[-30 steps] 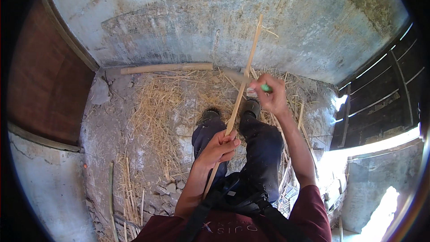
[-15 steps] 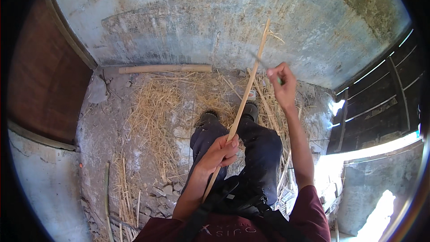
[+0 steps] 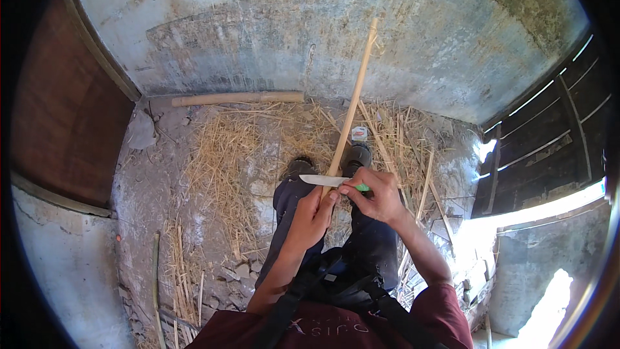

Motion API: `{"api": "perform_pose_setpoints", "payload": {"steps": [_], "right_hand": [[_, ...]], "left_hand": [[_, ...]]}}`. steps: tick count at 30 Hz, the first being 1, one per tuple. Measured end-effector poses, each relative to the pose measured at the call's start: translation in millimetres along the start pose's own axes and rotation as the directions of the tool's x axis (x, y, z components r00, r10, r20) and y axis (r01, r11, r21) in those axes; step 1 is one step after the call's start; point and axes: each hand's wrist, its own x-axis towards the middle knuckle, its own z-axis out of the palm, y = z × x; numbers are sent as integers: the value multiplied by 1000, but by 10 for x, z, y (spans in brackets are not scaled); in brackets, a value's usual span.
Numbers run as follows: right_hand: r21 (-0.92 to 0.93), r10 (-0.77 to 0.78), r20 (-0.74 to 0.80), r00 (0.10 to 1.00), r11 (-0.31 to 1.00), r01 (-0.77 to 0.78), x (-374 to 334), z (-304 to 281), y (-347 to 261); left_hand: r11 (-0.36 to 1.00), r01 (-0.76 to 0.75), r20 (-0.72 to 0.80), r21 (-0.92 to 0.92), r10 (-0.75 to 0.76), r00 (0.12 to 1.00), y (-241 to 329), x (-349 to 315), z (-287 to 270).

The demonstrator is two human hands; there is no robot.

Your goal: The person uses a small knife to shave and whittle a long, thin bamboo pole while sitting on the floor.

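Note:
A long, pale bamboo strip (image 3: pixel 354 103) slants up and away from my lap toward the far wall, with a few thin curled shavings near its far end. My left hand (image 3: pixel 311 218) is closed round its lower part. My right hand (image 3: pixel 376 195) grips a knife (image 3: pixel 323 180) by its green handle, close beside the left fingers. The blade lies across the strip just beyond my left hand, its tip pointing left. Where the strip runs below my left hand is mostly hidden.
Shavings (image 3: pixel 223 161) cover the floor around my shoes. A bamboo pole (image 3: pixel 239 98) lies along the far wall (image 3: pixel 258 39). Split strips (image 3: pixel 427 184) lie to the right, more strips (image 3: pixel 181 278) at lower left. A small white packet (image 3: pixel 359 133) sits beyond my right shoe.
My right hand has drawn the knife down from midway along the strip to just beside my left hand. The strip has tipped slightly left, and my left hand has shifted a little.

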Motion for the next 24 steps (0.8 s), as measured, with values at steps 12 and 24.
{"api": "perform_pose_setpoints", "payload": {"steps": [12, 24], "right_hand": [[8, 51, -106, 993, 999, -50, 6, 195, 63], [181, 151, -16, 988, 973, -145, 109, 133, 77]], "left_hand": [[989, 56, 53, -134, -49, 997, 97, 41, -15], [996, 75, 36, -46, -73, 997, -90, 55, -78]]}}
